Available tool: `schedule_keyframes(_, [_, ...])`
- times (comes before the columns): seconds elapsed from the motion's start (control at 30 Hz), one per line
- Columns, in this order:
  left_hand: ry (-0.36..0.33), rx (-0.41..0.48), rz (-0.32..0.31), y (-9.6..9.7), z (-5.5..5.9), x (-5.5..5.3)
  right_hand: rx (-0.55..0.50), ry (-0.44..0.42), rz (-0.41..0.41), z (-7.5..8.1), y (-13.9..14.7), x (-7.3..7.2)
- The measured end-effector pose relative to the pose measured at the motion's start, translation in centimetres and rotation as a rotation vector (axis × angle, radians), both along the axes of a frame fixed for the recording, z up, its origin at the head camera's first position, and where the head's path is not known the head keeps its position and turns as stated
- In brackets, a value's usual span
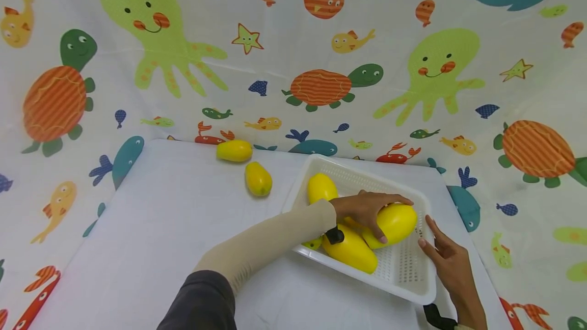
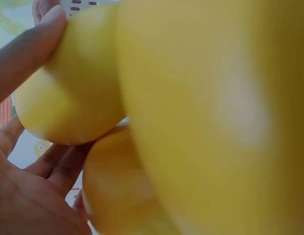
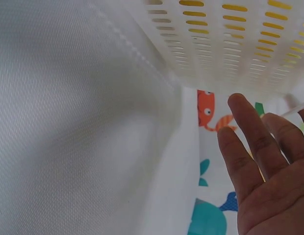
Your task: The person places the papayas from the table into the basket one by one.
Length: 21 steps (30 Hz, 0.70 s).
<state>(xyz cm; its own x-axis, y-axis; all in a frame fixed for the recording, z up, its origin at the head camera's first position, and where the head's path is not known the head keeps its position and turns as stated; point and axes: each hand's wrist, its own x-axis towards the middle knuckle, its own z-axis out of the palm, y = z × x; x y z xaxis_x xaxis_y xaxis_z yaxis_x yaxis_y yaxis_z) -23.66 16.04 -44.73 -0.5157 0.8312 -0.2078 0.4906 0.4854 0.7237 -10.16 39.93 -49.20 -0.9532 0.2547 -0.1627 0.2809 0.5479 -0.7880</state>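
My left hand point(image 1: 367, 210) reaches over a white perforated basket point(image 1: 367, 281) and grips a yellow papaya-like fruit point(image 1: 398, 224) near its right end. In the left wrist view, thumb and fingers lie on opposite sides of that fruit point(image 2: 73, 93), beside a larger yellow one point(image 2: 206, 112). Other yellow fruits lie in the basket, one at the front point(image 1: 350, 251) and one at the back left point(image 1: 322, 187). My right hand point(image 1: 451, 264) touches the basket's right rim with thumb and forefinger; its other fingers point(image 3: 255, 137) extend outside the wall, fairly straight.
Two more yellow fruits, one at the table's back edge point(image 1: 234, 150) and one just in front point(image 1: 258, 179), lie left of the basket. A white cloth point(image 1: 151, 248) covers the table. Behind hangs a curtain point(image 1: 270, 70) printed with sea animals.
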Motion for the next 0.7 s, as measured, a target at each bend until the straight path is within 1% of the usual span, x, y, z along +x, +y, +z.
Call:
schedule_keyframes(0.07, [0.002,0.002,-0.003,0.1,-0.3,0.0,0.004,0.008,0.004,0.0,0.0,0.0])
schedule_keyframes(0.2, [0.034,0.003,-0.034,0.3,-0.7,-0.2,0.009,0.033,0.008,0.0,0.0,0.0])
schedule_keyframes(0.3, [0.050,0.007,-0.050,0.3,-0.8,-0.2,0.009,0.051,0.013,0.1,0.0,0.0])
schedule_keyframes(0.47, [0.051,0.009,-0.040,0.2,-0.8,-0.1,-0.001,0.057,0.018,0.0,0.1,-0.1])
schedule_keyframes(0.7, [0.114,-0.026,-0.047,0.3,-1.2,0.1,-0.011,0.044,0.006,-0.1,0.1,0.0])
